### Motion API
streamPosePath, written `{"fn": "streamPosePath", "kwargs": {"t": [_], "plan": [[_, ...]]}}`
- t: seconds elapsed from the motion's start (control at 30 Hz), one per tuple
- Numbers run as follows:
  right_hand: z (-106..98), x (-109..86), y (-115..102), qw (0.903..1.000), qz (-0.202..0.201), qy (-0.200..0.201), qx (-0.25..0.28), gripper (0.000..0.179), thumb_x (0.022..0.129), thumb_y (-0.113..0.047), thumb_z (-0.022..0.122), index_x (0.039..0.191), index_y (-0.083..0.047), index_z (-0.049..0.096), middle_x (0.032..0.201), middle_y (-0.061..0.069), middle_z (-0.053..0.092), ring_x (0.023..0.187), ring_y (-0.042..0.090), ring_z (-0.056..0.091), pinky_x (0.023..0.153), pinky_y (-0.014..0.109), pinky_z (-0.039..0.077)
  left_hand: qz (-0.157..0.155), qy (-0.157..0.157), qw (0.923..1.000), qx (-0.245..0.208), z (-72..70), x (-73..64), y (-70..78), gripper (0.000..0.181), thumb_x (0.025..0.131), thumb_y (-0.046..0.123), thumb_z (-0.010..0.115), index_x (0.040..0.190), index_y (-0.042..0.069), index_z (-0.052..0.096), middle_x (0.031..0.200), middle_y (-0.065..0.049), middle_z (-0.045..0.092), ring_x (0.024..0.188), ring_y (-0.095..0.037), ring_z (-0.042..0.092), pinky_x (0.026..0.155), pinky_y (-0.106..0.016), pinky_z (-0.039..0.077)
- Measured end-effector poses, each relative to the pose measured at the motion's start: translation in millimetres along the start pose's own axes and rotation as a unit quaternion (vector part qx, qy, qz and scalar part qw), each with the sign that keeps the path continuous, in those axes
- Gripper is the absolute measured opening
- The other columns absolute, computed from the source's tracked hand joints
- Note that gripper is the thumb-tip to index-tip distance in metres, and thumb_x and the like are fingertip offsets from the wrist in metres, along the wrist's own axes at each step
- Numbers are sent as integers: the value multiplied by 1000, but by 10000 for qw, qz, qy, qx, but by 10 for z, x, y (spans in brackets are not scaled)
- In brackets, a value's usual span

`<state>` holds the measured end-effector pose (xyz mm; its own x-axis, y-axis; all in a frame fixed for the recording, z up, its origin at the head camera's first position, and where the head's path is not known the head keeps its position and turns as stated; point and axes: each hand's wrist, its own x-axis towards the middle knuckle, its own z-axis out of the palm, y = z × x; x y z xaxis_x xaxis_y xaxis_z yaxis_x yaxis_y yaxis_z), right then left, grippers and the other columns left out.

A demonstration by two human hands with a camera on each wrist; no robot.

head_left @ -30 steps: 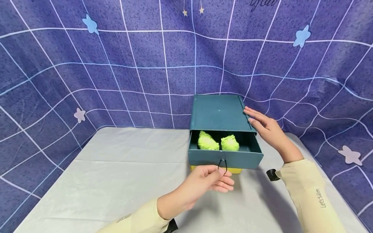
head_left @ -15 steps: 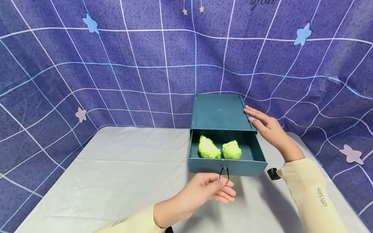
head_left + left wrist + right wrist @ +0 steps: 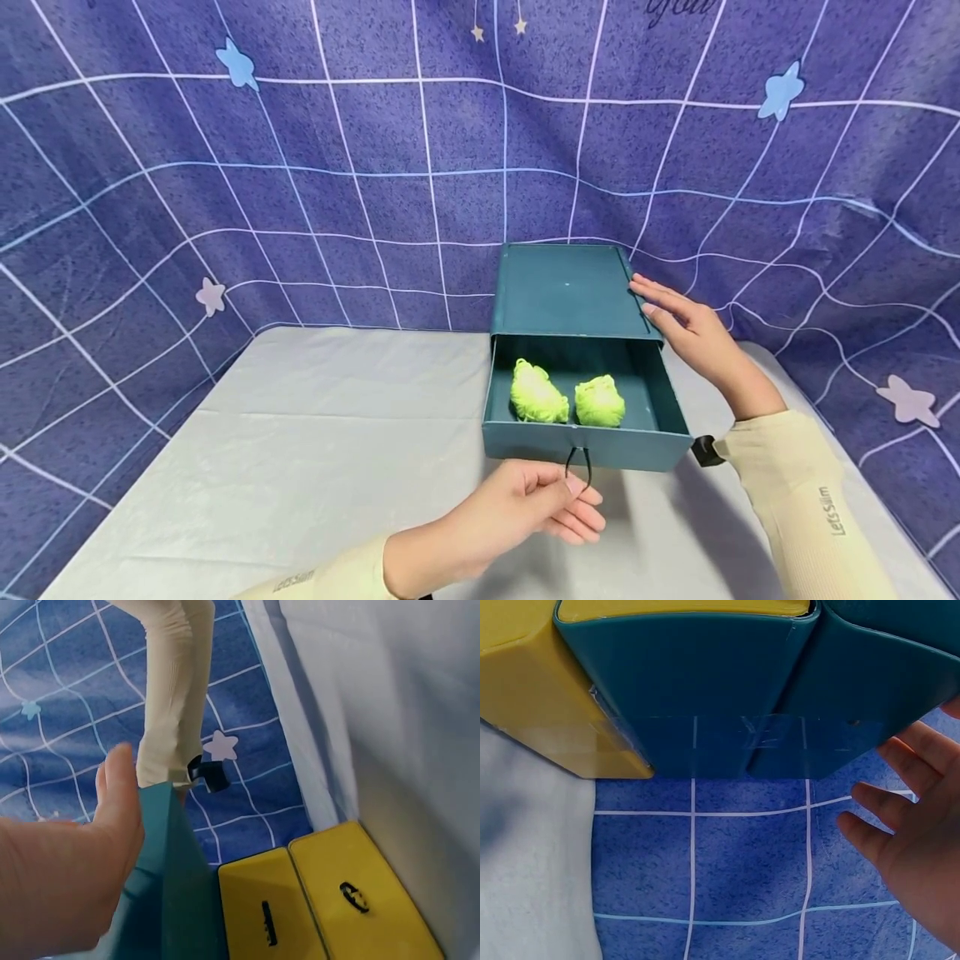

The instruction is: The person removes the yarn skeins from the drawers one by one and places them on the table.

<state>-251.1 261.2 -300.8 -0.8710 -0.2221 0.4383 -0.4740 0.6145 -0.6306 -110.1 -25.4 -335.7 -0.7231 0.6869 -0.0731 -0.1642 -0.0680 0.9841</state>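
Note:
My left hand (image 3: pixel 528 504) pinches the black pull loop (image 3: pixel 589 473) on the front of a dark teal drawer (image 3: pixel 536 442). That drawer stands well out of its teal cabinet (image 3: pixel 570 287). Two fuzzy, bright green bundles, one longer (image 3: pixel 536 396) and one rounder (image 3: pixel 599 402), lie side by side inside it. With fingers extended, my right hand (image 3: pixel 693 333) rests against the right top edge of the cabinet. The right wrist view has the same hand (image 3: pixel 922 832) at the cabinet's side, its fingertips touching the teal wall (image 3: pixel 847 697).
Below the teal drawer, two yellow drawer fronts (image 3: pixel 259 900) with black loops show in the left wrist view. Clear tape (image 3: pixel 772 731) spans the stacked units' sides. A pale cloth (image 3: pixel 315 458) covers the table, and a blue-purple grid curtain (image 3: pixel 360 200) hangs behind.
My left hand has pulled the teal drawer further out toward me, showing more of its inside and hiding the yellow part below. The right hand stays put on the cabinet.

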Motion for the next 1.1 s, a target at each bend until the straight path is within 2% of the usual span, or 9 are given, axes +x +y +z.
{"fn": "streamPosePath", "kwargs": {"t": [0.13,0.2,0.33,0.43,0.6,0.73,0.83,1.0,1.1], "plan": [[-6,2,12,10000,-51,-14,9,39,101,-24,51,139,-18,52,149,-1,42,140,25,31,112,56,25,-98,-621,9962,598,-63,-43,39,25,100,10,50,110,-8,64,100,-20,70,91,-28,69,79,-28,57],[-2,3,10,10000,-63,-18,9,39,101,-24,51,140,-18,52,149,-1,42,140,25,32,111,56,25,-140,-1140,9869,1132,-119,-83,106,24,99,9,50,111,-8,63,99,-18,70,89,-15,69,79,-25,56],[3,-1,11,10000,-80,-9,-3,39,101,-24,50,140,-17,52,148,-1,42,140,25,32,111,56,26,196,-2360,9443,2287,-264,-162,395,24,99,7,53,117,-6,61,104,-18,69,90,2,62,84,-21,54],[6,-9,14,10000,-63,2,-26,39,101,-25,51,139,-18,53,148,-2,43,140,26,32,112,55,25,1076,-2796,9003,3159,-387,-196,660,23,99,8,54,118,-1,62,106,-11,70,95,4,61,86,-21,53],[-4,-15,16,9999,-105,21,-36,39,101,-25,50,139,-17,52,148,-1,43,139,29,32,112,56,25,2891,-1952,8381,4193,-619,-139,986,20,95,4,59,113,4,67,103,-2,70,94,-4,63,81,-22,54],[-6,-17,16,10000,-76,46,-12,39,101,-24,51,139,-18,53,148,-1,43,140,26,32,112,55,25,3597,-1079,7839,4945,-758,-1,1097,22,90,0,64,110,6,69,102,-1,70,95,-7,63,82,-23,53],[3,-10,14,10000,-90,30,-9,39,101,-24,51,139,-18,53,148,-1,43,140,24,32,112,54,26,3506,-909,7447,5606,-806,107,1127,25,89,-1,65,113,5,68,106,-2,69,96,-10,63,84,-23,52],[5,-7,6,9999,-114,26,-30,39,101,-24,51,139,-18,53,148,-1,44,139,26,33,112,53,25,2666,-1121,6738,6800,-763,250,1161,31,90,5,66,121,6,64,118,-2,65,106,-14,62,92,-23,49],[-7,-12,3,9999,-121,46,-47,39,101,-24,51,139,-17,53,147,-1,44,139,28,33,113,53,25,2224,-1320,6431,7207,-707,328,1171,35,91,8,66,126,8,63,123,-2,63,111,-15,60,94,-24,49]]}}
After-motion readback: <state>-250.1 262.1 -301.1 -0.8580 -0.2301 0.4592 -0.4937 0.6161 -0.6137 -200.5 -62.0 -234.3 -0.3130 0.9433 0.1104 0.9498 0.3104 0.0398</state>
